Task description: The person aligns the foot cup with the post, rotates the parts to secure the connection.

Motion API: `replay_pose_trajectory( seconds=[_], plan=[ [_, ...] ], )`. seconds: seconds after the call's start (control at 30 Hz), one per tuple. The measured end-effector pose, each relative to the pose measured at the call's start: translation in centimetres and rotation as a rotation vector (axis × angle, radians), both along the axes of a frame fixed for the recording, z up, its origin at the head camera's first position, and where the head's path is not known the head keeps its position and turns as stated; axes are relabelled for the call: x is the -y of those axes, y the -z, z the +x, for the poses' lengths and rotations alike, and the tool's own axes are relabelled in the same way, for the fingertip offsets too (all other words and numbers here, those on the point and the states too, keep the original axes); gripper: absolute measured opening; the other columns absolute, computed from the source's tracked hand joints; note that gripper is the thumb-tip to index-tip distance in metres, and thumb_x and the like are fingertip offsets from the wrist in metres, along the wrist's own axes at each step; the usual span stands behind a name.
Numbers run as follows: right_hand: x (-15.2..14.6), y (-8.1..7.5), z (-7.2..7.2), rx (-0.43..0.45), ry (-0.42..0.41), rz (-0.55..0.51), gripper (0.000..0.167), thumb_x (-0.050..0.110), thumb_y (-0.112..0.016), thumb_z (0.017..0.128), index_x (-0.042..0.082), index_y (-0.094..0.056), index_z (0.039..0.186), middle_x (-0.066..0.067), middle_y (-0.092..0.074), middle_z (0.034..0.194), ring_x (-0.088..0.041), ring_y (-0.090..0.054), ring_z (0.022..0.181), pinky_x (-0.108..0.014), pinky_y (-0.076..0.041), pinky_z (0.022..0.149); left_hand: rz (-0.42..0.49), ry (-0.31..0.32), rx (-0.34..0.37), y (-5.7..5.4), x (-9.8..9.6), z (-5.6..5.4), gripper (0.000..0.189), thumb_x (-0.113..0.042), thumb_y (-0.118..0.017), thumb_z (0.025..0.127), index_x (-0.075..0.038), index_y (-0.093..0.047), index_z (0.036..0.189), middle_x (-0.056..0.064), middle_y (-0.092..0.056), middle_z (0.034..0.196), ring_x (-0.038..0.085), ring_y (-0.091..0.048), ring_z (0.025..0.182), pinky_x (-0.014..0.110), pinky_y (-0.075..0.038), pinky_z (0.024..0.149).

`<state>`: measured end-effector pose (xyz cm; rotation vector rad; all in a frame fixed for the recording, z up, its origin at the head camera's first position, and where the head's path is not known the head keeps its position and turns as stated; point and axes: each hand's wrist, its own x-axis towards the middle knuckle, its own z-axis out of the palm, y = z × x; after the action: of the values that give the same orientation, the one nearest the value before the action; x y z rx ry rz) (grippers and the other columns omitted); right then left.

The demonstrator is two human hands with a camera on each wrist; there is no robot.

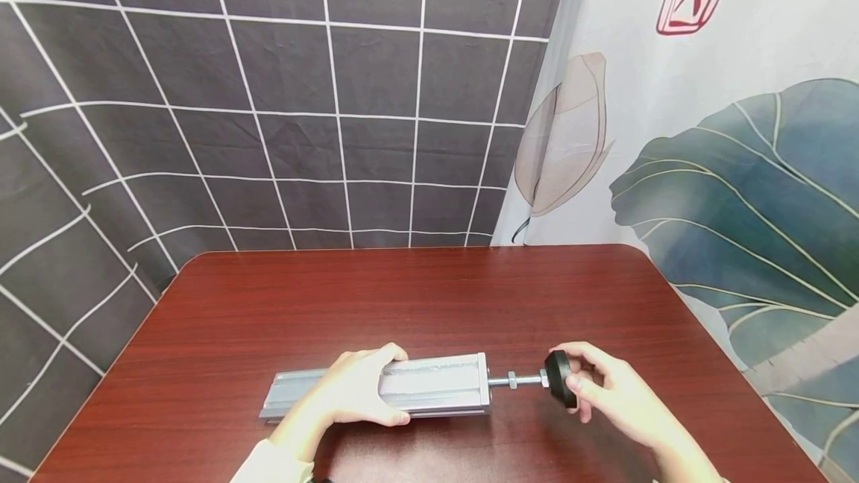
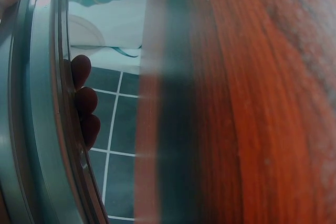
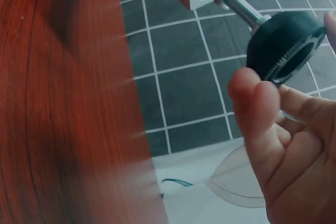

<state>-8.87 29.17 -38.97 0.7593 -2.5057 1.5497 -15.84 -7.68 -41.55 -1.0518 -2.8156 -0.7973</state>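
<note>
My left hand (image 1: 362, 387) lies over a silver aluminium profile (image 1: 439, 384) and grips it, thumb on the near side and fingers on the far side. Its fingertips (image 2: 86, 100) show past the profile's edge in the left wrist view. A threaded rod (image 1: 526, 379) with nuts on it sticks out of the profile's right end plate. At the rod's outer end sits a black levelling foot (image 1: 558, 379), its hollow underside facing right. My right hand (image 1: 614, 393) holds this foot by its rim, between thumb and fingers, as the right wrist view (image 3: 286, 43) also shows.
A reddish-brown wooden table (image 1: 416, 297) with rounded far corners spreads beneath the hands. Behind it hangs a dark grey curtain (image 1: 376, 140) with white grid lines. A white curtain with leaf prints (image 1: 738, 192) hangs on the right.
</note>
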Motion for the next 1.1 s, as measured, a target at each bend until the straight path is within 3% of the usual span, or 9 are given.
replay_pose_trajectory(
  seconds=[0.13, 0.27, 0.43, 0.53, 0.77, 1.03, 1.1],
  plan=[
    [-0.5, -0.2, 0.2, 0.005, -0.01, 0.029, 0.059, -0.006, -0.062, 0.08, 0.013, -0.044, 0.133, 0.003, -0.058, 0.105, -0.013, -0.059, 0.074, -0.026, -0.047, 0.066, -0.002, 0.005, 0.004, 0.1, 0.0, 0.0, 0.063, -0.052, -0.079, 0.054, -0.024, -0.057, 0.105, -0.013, -0.064, 0.093, 0.006, -0.059, 0.078, 0.03, -0.046, 0.069],
    [-1.3, -0.1, 0.4, -0.001, -0.063, 0.07, 0.082, -0.003, -0.073, 0.073, 0.009, -0.03, 0.142, 0.006, -0.046, 0.13, -0.011, -0.055, 0.097, -0.023, -0.045, 0.08, -0.008, 0.013, 0.007, 0.2, 0.0, -0.1, 0.063, -0.053, -0.079, 0.054, -0.025, -0.057, 0.106, -0.013, -0.064, 0.093, 0.006, -0.059, 0.078, 0.03, -0.046, 0.069],
    [-1.8, 0.6, 0.0, -0.151, -0.236, 0.011, 0.084, -0.013, -0.074, 0.068, -0.007, -0.028, 0.138, -0.015, -0.026, 0.142, -0.015, -0.048, 0.115, -0.021, -0.041, 0.091, -0.02, -0.005, -0.01, 0.3, 0.1, -0.2, 0.064, -0.053, -0.079, 0.053, -0.025, -0.057, 0.106, -0.014, -0.065, 0.093, 0.006, -0.059, 0.079, 0.031, -0.045, 0.069],
    [-1.6, 0.9, -0.3, -0.206, -0.28, -0.005, 0.075, -0.017, -0.072, 0.067, -0.008, -0.036, 0.132, -0.02, -0.026, 0.14, -0.017, -0.05, 0.113, -0.021, -0.041, 0.091, -0.022, -0.007, -0.01, 0.3, 0.2, -0.3, 0.064, -0.053, -0.079, 0.053, -0.025, -0.057, 0.106, -0.014, -0.065, 0.094, 0.006, -0.059, 0.08, 0.032, -0.045, 0.069],
    [-1.2, 0.1, 0.1, -0.052, -0.198, 0.027, 0.065, -0.012, -0.07, 0.074, 0.004, -0.043, 0.132, -0.003, -0.04, 0.131, -0.015, -0.059, 0.096, -0.024, -0.048, 0.081, -0.026, -0.006, -0.005, 0.3, 0.2, -0.3, 0.064, -0.054, -0.079, 0.053, -0.025, -0.057, 0.106, -0.014, -0.065, 0.094, 0.006, -0.059, 0.079, 0.031, -0.045, 0.069],
    [-1.0, 0.4, 0.2, -0.031, -0.057, 0.03, 0.061, -0.006, -0.07, 0.076, 0.004, -0.046, 0.131, 0.0, -0.06, 0.087, -0.013, -0.057, 0.072, -0.026, -0.046, 0.059, -0.026, -0.007, 0.001, 0.3, 0.2, -0.2, 0.063, -0.054, -0.078, 0.053, -0.026, -0.057, 0.106, -0.015, -0.064, 0.093, 0.005, -0.059, 0.079, 0.031, -0.045, 0.069],
    [-0.7, 0.4, 0.1, -0.023, -0.025, 0.024, 0.055, -0.006, -0.068, 0.078, 0.006, -0.049, 0.128, 0.001, -0.06, 0.083, -0.012, -0.057, 0.068, -0.026, -0.046, 0.057, -0.024, -0.01, 0.005, 0.3, 0.2, -0.2, 0.063, -0.054, -0.079, 0.053, -0.026, -0.056, 0.105, -0.015, -0.064, 0.092, 0.005, -0.059, 0.078, 0.031, -0.045, 0.068]
  ],
)
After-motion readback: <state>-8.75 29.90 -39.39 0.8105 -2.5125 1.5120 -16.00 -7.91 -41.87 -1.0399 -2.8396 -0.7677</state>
